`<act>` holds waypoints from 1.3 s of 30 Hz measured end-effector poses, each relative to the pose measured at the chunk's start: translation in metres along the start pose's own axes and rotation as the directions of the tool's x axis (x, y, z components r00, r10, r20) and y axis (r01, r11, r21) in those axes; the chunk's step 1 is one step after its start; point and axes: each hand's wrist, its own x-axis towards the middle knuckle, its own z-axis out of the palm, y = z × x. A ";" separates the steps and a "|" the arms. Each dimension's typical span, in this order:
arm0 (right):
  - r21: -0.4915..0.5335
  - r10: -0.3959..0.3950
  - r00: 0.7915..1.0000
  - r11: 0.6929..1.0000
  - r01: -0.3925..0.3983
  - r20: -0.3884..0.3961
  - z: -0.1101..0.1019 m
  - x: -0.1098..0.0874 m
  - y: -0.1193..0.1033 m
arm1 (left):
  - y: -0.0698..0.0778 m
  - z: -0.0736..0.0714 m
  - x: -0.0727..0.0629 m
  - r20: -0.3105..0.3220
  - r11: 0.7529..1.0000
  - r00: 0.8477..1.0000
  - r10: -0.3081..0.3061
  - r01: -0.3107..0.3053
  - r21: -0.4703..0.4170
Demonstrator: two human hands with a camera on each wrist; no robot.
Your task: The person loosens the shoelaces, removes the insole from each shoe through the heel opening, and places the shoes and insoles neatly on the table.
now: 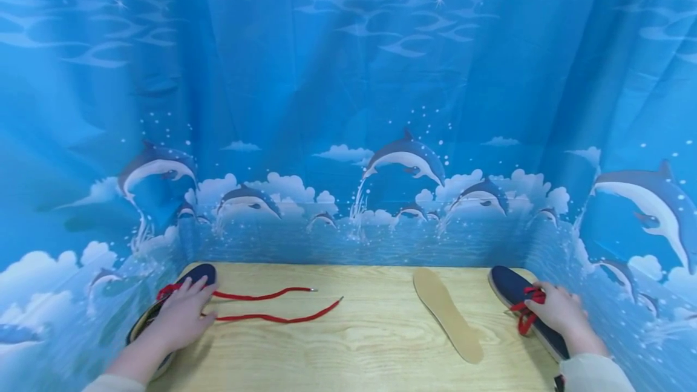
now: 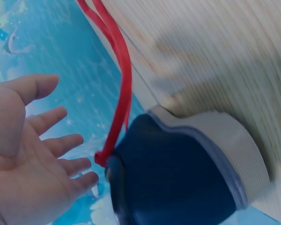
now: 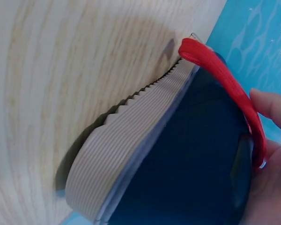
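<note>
On the left, a navy shoe (image 1: 202, 273) with red laces (image 1: 261, 297) stands on the wooden table. Over its opening is my left hand (image 1: 182, 313), fingers spread and nothing gripped. In the left wrist view, a gap shows between that left hand (image 2: 47, 159) and the shoe's heel (image 2: 173, 173). Another navy shoe (image 1: 509, 286) stands at the right, its red lace (image 1: 526, 319) tied in a bow. My right hand (image 1: 561, 310) is at this bow. Within the right wrist view its thumb lies beside the red lace (image 3: 215, 68); the other fingers are partly hidden behind the shoe (image 3: 178, 159).
A tan insole (image 1: 448, 313) lies flat on the table (image 1: 370, 343), left of the right shoe. The left shoe's two loose lace ends stretch toward the table's middle. A blue curtain (image 1: 348, 107) printed with dolphins hangs behind the table and along both sides.
</note>
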 end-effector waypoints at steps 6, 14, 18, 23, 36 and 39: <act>0.001 0.009 1.000 1.000 -0.009 0.017 0.001 0.002 0.003 | 0.015 0.006 -0.002 -0.041 0.998 0.998 0.041 -0.042 -0.038; -0.009 0.028 0.999 1.000 -0.027 0.023 0.004 0.007 0.005 | 0.034 0.011 -0.003 -0.056 0.994 0.995 0.085 -0.089 -0.071; -0.004 0.040 0.998 0.999 -0.040 0.041 0.006 0.010 0.006 | 0.043 0.014 -0.001 -0.052 0.990 0.994 0.099 -0.103 -0.092; 0.020 0.074 0.996 0.997 -0.075 0.057 0.010 0.011 0.007 | 0.052 0.018 -0.001 -0.027 0.987 0.995 0.101 -0.104 -0.126; -0.045 0.183 0.977 0.983 -0.179 0.108 0.013 0.010 0.001 | 0.068 0.027 -0.003 -0.027 0.975 0.986 0.162 -0.164 -0.152; -0.082 0.226 0.969 0.973 -0.218 0.104 0.014 0.011 -0.002 | 0.072 0.029 -0.003 -0.033 0.968 0.984 0.176 -0.179 -0.174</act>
